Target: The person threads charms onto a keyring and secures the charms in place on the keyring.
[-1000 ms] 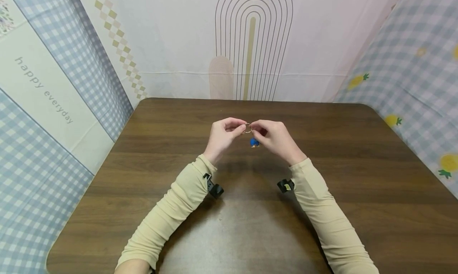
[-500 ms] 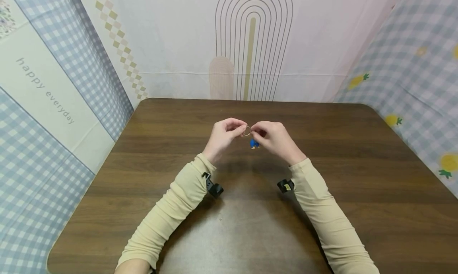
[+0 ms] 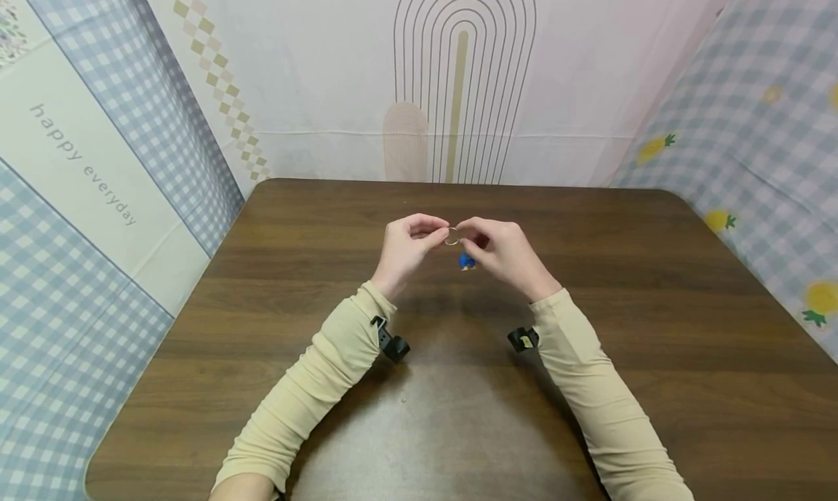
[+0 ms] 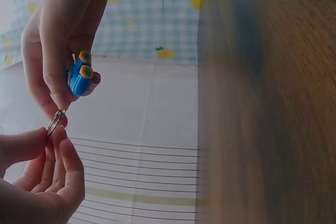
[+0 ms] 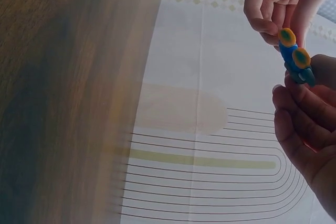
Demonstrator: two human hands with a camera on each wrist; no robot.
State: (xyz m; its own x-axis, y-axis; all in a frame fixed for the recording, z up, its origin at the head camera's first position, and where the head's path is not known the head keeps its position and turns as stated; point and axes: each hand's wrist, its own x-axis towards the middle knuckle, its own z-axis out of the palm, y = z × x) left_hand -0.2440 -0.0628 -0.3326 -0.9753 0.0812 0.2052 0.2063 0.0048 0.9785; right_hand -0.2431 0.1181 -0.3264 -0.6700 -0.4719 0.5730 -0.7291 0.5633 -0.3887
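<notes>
Left wrist only: probably ring-clipped blue charm (image 4: pixel 80 73)

A thin metal key ring (image 3: pixel 452 236) is held above the desk (image 3: pixel 655 326), pinched between the fingertips of the left hand (image 3: pixel 407 248) and the right hand (image 3: pixel 500 252); it is seen edge-on in the left wrist view (image 4: pixel 54 123); a small blue charm (image 3: pixel 465 260) with orange-ringed spots hangs just below it; the charm is tucked against the right hand's fingers (image 5: pixel 302 100); neither thing touches the desk.
</notes>
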